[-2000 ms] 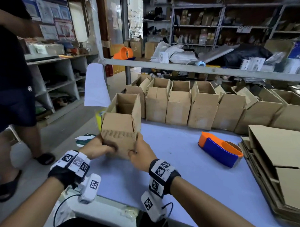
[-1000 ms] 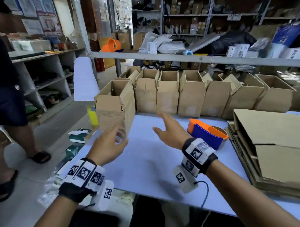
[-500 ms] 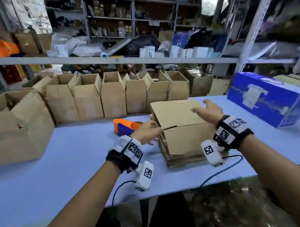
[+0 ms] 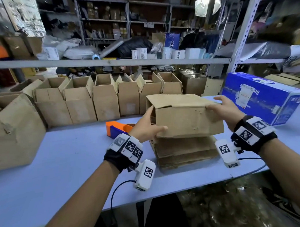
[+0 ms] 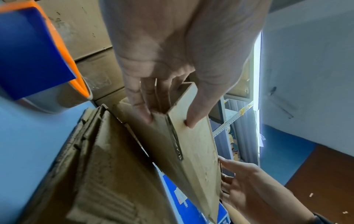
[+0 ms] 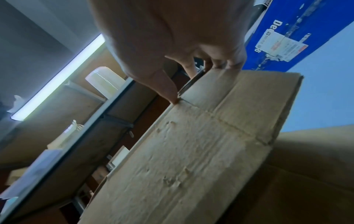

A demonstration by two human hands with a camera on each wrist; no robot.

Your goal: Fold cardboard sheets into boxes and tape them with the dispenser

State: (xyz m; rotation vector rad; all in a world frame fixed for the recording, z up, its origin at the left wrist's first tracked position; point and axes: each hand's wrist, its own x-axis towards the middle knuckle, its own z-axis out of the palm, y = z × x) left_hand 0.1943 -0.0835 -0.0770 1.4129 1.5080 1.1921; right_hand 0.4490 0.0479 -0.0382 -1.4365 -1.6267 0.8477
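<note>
The tape dispenser (image 4: 118, 129) is half hidden behind the left hand (image 4: 147, 126) — its roll barely seen — and the blue carton (image 4: 264, 99) is cut off at the right edge.

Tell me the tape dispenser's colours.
The tape dispenser is orange and blue; clearest in the left wrist view.

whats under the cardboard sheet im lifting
The stack of flat sheets lies under the lifted sheet, on the table. The sheet hides the stack's top.

Since 0.5 s ago, both hands have lifted the top cardboard sheet (image 4: 185, 114) off the stack (image 4: 184, 150), left hand (image 4: 146, 126) gripping at 9 o'clock, right hand (image 4: 225, 109) at 3 o'clock.
</note>
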